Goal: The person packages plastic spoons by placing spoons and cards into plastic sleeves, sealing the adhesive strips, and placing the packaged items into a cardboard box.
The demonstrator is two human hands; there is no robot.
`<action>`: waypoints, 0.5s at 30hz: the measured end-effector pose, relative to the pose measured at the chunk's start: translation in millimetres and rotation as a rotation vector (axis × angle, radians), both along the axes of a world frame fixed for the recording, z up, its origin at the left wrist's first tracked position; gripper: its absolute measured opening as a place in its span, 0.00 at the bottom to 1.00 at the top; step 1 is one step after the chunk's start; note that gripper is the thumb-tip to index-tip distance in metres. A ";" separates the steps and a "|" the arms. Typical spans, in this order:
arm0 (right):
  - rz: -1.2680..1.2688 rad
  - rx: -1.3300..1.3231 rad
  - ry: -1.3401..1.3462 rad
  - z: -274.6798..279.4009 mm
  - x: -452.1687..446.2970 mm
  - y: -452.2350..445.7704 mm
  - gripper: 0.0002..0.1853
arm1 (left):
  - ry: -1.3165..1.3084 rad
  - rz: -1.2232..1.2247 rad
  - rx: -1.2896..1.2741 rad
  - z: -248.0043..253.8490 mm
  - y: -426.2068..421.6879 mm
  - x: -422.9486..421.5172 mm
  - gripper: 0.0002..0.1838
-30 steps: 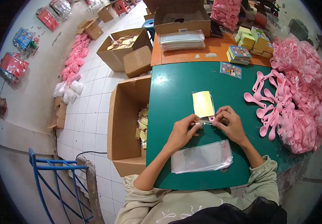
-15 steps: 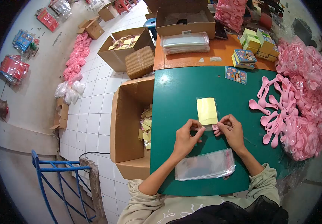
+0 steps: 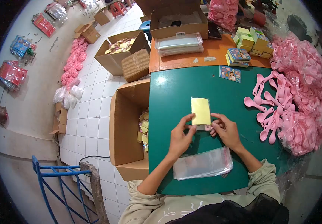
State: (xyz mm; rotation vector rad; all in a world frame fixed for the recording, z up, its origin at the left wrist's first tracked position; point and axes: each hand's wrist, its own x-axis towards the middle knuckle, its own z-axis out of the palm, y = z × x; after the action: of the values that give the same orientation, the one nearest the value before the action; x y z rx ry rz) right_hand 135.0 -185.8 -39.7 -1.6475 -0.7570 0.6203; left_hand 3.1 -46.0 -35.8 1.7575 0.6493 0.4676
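A yellow card (image 3: 201, 112) lies inside a small clear plastic bag, flat on the green table top. The pink tip of a spoon handle (image 3: 208, 127) shows below the card's lower right corner; the rest of that spoon is hidden. My left hand (image 3: 181, 137) pinches the bag's lower left edge between thumb and fingers. At the lower right edge, my right hand (image 3: 225, 131) has its fingers curled against the bag beside the spoon handle. Closer to my body rests a stack of clear plastic bags (image 3: 203, 164).
Loose pink spoons (image 3: 271, 106) and bulky bags of spoons (image 3: 299, 93) cover the table's right side. Small printed cards (image 3: 230, 74) and stacked card bundles (image 3: 238, 56) lie toward the back. A large open carton (image 3: 129, 123) holding yellow-carded packs stands left of the table.
My right fingers have shifted from the bag's bottom up along its right edge, and my left fingers have moved up the left edge. The whole view has shifted slightly.
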 end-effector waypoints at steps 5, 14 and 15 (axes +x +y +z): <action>-0.211 -0.224 -1.051 29.1 53.4 -33.1 0.11 | 0.046 0.128 0.106 32.4 55.3 -48.5 0.19; -0.224 -0.587 -1.065 3.8 114.8 -97.1 0.13 | 0.115 -0.315 0.560 37.0 -14.0 -42.5 0.10; -0.227 -0.563 -1.094 -3.8 118.2 -98.5 0.12 | 0.144 -0.387 0.577 39.4 -34.7 -33.7 0.12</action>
State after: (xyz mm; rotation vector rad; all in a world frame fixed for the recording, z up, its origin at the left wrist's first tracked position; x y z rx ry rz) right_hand 253.2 -284.3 -43.6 -2.5708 -1.1879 -0.3506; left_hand -30.6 -80.7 3.6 2.4178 0.2639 0.2713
